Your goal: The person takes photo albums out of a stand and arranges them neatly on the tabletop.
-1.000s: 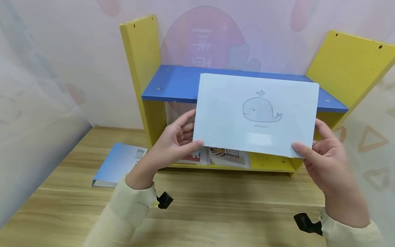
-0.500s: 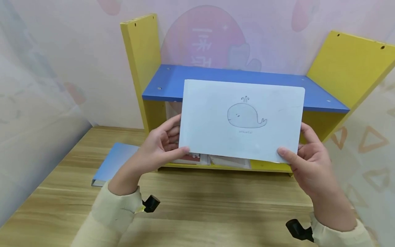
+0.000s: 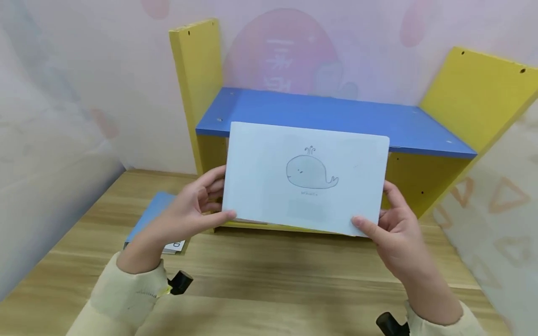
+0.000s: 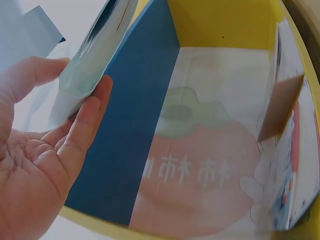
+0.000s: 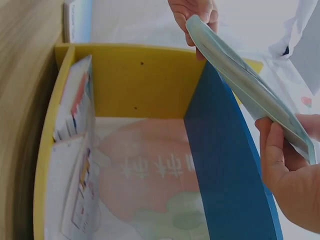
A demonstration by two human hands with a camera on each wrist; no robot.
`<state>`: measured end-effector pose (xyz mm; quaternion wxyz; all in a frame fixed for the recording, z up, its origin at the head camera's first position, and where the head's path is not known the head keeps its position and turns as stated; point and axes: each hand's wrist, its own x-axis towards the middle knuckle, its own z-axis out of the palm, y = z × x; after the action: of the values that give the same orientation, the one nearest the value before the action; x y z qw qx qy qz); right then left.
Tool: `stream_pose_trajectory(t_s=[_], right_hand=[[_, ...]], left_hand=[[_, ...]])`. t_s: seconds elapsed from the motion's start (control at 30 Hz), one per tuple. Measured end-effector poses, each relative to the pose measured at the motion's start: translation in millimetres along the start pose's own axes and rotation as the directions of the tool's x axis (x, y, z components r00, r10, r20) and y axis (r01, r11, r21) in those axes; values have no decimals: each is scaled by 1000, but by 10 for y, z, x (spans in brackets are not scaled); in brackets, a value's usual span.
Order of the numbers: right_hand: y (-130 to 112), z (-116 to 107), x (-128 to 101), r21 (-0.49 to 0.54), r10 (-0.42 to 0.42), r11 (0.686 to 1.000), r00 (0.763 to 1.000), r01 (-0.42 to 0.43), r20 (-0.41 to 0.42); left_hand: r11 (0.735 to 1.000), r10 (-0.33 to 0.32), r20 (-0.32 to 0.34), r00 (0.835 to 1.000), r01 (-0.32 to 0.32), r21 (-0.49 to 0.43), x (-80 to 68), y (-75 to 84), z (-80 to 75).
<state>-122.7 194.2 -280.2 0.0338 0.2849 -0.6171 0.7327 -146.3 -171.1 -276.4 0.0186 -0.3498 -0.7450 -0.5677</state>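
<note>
Between my two hands I hold a thin white book [image 3: 260, 196], its near face carrying a line drawing of a whale with a handwritten word below. My left hand [image 3: 189, 205] grips its left edge, thumb on the lower left corner and fingers behind. At the lower right corner my right hand [image 3: 395, 238] pinches it the same way. The book is held in the air before the blue shelf board [image 3: 319, 112], tilted slightly down to the right. From the side, in the right wrist view, the book [image 5: 245, 80] shows a pale green cover and slightly bowed pages.
A yellow and blue shelf unit [image 3: 195, 70] stands on the wooden table [image 3: 269, 280] against a printed wall. Several books [image 5: 75, 110] lean in its lower compartment. Left of the shelf lies a blue binder [image 3: 147, 212], partly behind my left forearm.
Both hands have brought the book left and downward, nearer to me. More of the blue board shows above it, and it now covers the books in the lower compartment.
</note>
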Motion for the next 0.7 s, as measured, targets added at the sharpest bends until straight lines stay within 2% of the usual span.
stream_pose_trajectory(t_s=[0.2, 0.33, 0.53, 0.7], right_hand=[[30, 170, 15, -76, 114, 991, 993, -112, 17], [73, 248, 31, -97, 158, 983, 987, -154, 31], [209, 380, 7, -103, 225, 970, 974, -219, 42], [305, 498, -13, -46, 259, 965, 964, -257, 66]], left_hand=[[1000, 9, -7, 1000, -9, 27, -187, -3, -134], [999, 12, 27, 1000, -13, 35, -280, -7, -224], [996, -53, 81, 995, 46, 75, -412, -17, -366], [990, -124, 115, 986, 115, 86, -536, -33, -475]])
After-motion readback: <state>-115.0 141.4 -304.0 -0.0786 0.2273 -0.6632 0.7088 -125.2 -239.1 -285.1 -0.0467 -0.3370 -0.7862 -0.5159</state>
